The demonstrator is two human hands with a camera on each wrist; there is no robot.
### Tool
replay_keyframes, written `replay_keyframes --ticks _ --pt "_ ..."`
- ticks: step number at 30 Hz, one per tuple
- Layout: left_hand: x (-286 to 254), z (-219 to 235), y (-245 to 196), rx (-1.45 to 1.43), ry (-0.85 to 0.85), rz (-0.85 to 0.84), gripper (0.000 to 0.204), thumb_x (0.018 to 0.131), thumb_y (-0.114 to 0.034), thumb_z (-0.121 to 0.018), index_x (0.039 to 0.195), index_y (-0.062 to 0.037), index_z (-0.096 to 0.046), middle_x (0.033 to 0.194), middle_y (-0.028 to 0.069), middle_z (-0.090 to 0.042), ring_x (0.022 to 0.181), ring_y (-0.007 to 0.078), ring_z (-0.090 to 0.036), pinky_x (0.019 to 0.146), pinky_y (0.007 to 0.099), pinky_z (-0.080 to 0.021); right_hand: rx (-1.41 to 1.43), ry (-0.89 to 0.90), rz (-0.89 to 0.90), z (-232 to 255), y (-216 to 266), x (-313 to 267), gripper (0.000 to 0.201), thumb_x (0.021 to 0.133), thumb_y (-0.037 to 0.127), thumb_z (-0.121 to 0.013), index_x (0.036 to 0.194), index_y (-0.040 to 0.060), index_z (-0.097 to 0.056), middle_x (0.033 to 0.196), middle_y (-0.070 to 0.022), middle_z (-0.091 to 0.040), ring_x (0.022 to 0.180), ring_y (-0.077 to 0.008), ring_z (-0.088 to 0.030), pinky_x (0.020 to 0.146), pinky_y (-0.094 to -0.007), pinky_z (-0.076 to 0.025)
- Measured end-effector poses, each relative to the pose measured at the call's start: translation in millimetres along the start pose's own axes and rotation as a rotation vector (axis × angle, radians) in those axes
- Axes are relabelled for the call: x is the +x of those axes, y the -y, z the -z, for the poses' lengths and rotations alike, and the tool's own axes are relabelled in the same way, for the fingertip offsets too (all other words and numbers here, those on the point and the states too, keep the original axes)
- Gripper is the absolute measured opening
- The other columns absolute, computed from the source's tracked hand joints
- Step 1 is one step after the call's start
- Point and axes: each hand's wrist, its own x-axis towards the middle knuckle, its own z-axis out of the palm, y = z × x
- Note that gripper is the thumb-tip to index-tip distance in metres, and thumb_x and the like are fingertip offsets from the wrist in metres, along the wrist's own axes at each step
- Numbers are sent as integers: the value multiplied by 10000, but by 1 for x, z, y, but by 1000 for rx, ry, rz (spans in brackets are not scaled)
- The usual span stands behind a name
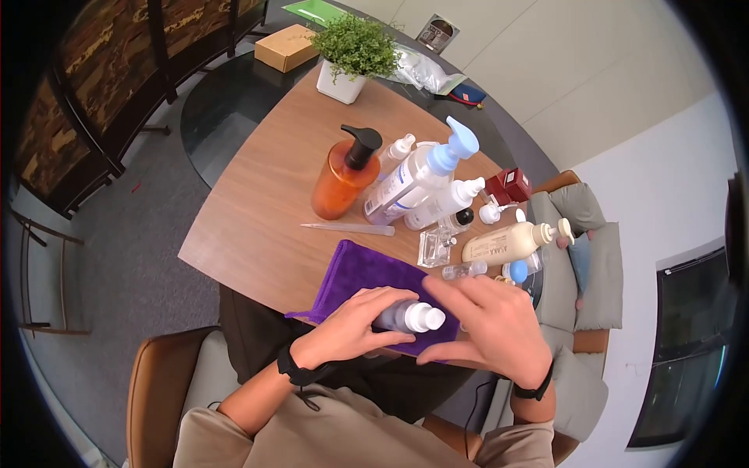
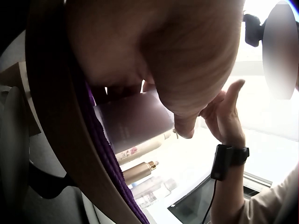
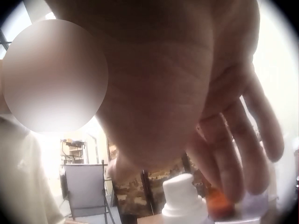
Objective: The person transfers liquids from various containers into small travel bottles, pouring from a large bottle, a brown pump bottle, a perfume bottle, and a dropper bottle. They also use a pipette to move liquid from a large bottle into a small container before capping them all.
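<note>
My left hand (image 1: 343,331) grips a small greyish-purple bottle (image 1: 390,317), thumb on the near side and fingers across the far side. Its white top (image 1: 425,317) points right, toward my right hand (image 1: 503,324). The right hand is held apart from the bottle with fingers extended and thumb spread, holding nothing. Beneath the bottle lies a purple cloth (image 1: 374,269) at the table's near edge. The left wrist view shows the frosted bottle body (image 2: 135,119) upright by the cloth. In the right wrist view the white top (image 3: 180,198) stands below the palm.
Beyond the cloth lies a pale flat stick (image 1: 347,228). An orange pump bottle (image 1: 339,187), a blue-topped pump bottle (image 1: 409,183), a cream pump bottle (image 1: 503,243) and a glass perfume bottle (image 1: 434,248) stand around it. Farther back are a potted plant (image 1: 343,86) and a cardboard box (image 1: 285,48).
</note>
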Motion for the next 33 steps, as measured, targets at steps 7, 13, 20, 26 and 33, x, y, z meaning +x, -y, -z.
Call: replay_keyframes --ticks 7,13,20,26,33 --pt "1 -1 -3 53 58 -11 654 966 -311 -886 1522 -75 -635 1413 151 -708 1321 369 -649 1173 489 -463 -57 134 -138 -13 3 -19 427 847 325 -941 1175 98 -789 1173 -73 -708 909 -288 -703 753 -409 -563" --pt "-1 -2 0 76 34 -70 643 977 -320 -869 1511 -65 -618 1382 163 -705 1296 376 -662 1156 491 -465 47 98 -22 -14 5 -17 474 879 353 -912 1230 86 -739 1169 -62 -684 970 -276 -695 805 -404 -570" --pt "0 2 -10 102 42 -51 615 985 -280 -851 1503 -44 -619 1400 173 -705 1297 388 -662 1166 492 -463 31 -7 111 -29 -4 -20 457 908 368 -881 1250 108 -725 1124 -48 -693 945 -262 -680 804 -402 -570" --pt "0 3 -6 148 56 -46 616 982 -309 -862 1483 -37 -629 1417 183 -703 1287 412 -661 1124 488 -493 27 -106 118 -16 -1 -17 382 978 397 -803 1184 96 -691 1013 -61 -631 939 -238 -669 787 -376 -539" --pt "3 -2 -2 215 78 -88 585 925 -229 -913 1419 -34 -666 1332 183 -748 1202 425 -693 1070 477 -527 87 -158 84 -49 -4 -24 311 926 204 -776 1159 40 -650 920 -96 -700 839 -279 -720 756 -405 -558"
